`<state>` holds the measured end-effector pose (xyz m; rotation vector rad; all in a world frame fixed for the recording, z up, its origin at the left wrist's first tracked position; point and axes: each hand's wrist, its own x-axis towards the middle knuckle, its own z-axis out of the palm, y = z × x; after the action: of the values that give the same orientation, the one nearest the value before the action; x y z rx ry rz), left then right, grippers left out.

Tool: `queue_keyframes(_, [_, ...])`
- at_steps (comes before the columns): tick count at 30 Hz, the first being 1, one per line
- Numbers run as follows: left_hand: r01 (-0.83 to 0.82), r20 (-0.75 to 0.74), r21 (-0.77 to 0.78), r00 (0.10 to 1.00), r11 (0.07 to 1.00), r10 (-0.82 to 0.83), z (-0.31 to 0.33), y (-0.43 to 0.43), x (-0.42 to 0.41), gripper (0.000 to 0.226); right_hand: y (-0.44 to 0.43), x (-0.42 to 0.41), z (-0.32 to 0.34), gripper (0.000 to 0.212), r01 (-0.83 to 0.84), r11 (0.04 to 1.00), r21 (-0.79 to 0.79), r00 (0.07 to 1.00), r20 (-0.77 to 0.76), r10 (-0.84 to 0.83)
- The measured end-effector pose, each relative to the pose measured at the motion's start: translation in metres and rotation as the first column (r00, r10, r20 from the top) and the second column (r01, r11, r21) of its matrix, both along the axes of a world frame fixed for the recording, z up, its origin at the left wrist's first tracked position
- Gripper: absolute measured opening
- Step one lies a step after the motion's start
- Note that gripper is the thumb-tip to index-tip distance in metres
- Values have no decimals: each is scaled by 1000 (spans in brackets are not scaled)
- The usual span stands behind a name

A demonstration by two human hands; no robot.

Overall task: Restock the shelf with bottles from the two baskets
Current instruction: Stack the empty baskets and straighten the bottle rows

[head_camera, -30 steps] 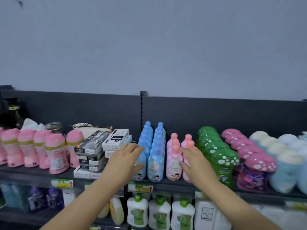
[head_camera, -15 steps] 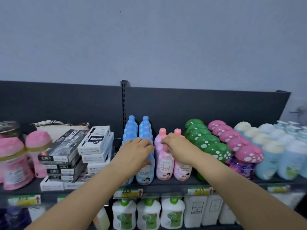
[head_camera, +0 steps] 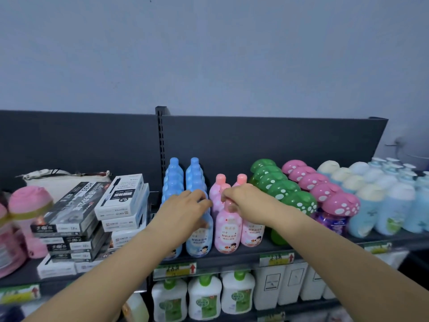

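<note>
Two rows of blue bottles (head_camera: 200, 240) and two rows of pink bottles (head_camera: 228, 233) stand side by side on the dark top shelf (head_camera: 234, 257). My left hand (head_camera: 183, 211) lies over the tops of the front blue bottles, its fingers curled down round the cap of the right one. My right hand (head_camera: 248, 204) pinches the cap of the front pink bottle in the left row; its palm hides the top of the pink bottle beside it. No basket is in view.
Stacked black and white boxes (head_camera: 92, 212) sit just left of the blue bottles, with pink jars (head_camera: 27, 205) further left. Green mushroom-cap bottles (head_camera: 285, 191), pink ones (head_camera: 325, 191) and pale blue bottles (head_camera: 383, 205) fill the right. White pump bottles (head_camera: 204, 296) stand below.
Both hands have drawn closer together onto the bottle tops. The left hand's fingers curled over the blue caps, and the right hand's fingertips closed on the front pink cap.
</note>
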<state>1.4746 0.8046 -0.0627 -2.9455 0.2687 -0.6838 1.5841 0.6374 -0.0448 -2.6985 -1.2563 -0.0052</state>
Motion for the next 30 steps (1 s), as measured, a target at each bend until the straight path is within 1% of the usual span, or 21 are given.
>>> queue_keyframes(3, [-13,88,84,996,996,6,1,0,3,49,-3,-3,6,24,-1,1000,-8,1000,7,1])
queue_keyframes(4, [-4,127,83,992,997,-7,3,-4,3,51,-5,-5,11,27,-21,1000,6,1000,-3,21])
queue_keyframes(6, [16,205,71,978,997,-30,6,-10,8,53,-13,-5,23,41,-32,998,59,999,13,31])
queue_keyframes(7, [22,213,64,976,998,-36,8,-14,11,53,-18,-3,29,42,-31,996,83,999,36,28])
queue_keyframes(8, [24,201,52,979,998,-34,9,-18,13,53,-24,0,34,40,-34,995,93,998,56,29])
queue_keyframes(10, [15,166,34,986,999,-20,10,-24,20,51,-38,9,39,37,-7,999,34,996,91,4])
queue_keyframes(12, [-1,103,13,995,1000,-1,8,-30,25,49,-48,15,37,39,2,999,-51,998,68,2])
queue_keyframes(14, [-23,33,-15,999,1000,24,9,-38,30,47,-51,20,29,41,-23,996,-91,999,25,25])
queue_keyframes(17, [-81,-38,-30,996,996,80,13,-50,33,41,-49,26,19,37,-48,996,-74,999,-27,46])
queue_keyframes(19, [-110,-89,-44,990,993,106,15,-54,35,30,-49,29,18,35,-58,997,-53,998,-33,56])
queue_keyframes(22, [-151,-171,-129,977,980,128,16,-56,37,23,-52,31,21,33,-111,989,-95,993,-38,108])
queue_keyframes(25, [-191,-233,-197,962,962,144,17,-56,40,26,-55,32,23,29,-167,977,-135,986,-34,163])
queue_keyframes(28, [-219,-268,-200,950,955,161,21,-57,39,35,-58,34,24,31,-211,966,-147,977,-26,210])
queue_keyframes(30, [-227,-256,-195,951,954,174,27,-58,37,42,-60,39,32,34,-243,963,-119,970,-11,243])
